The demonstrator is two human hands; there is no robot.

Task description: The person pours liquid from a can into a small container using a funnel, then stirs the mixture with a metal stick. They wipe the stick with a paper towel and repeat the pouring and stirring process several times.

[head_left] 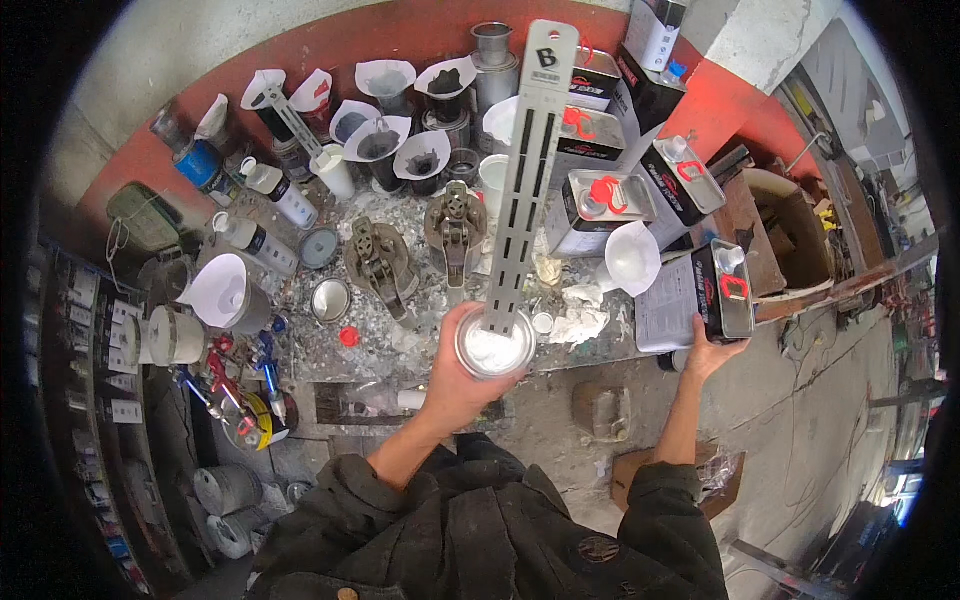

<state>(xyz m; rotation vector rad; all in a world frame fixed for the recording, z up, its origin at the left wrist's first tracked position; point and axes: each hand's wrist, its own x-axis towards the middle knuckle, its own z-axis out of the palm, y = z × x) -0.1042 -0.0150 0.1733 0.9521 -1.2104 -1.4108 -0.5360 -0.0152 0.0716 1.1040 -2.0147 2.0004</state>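
At centre frame, the left hand (458,375) curls round a cup (493,353), apparently steadying its standing slotted stick (522,190); at right, the right hand (714,354) grips a can (672,300).

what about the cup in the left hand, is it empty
No, the cup in the left hand holds white material, with a slotted stick reaching into it.

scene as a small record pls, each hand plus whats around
left hand: holds a round can with white contents
slotted metal strip: lower end at the round can's mouth
right hand: touches a rectangular can; firmness of grip unclear
bench: spattered, holding a red cap and paper-lined cups
person's left: red and blue spray guns
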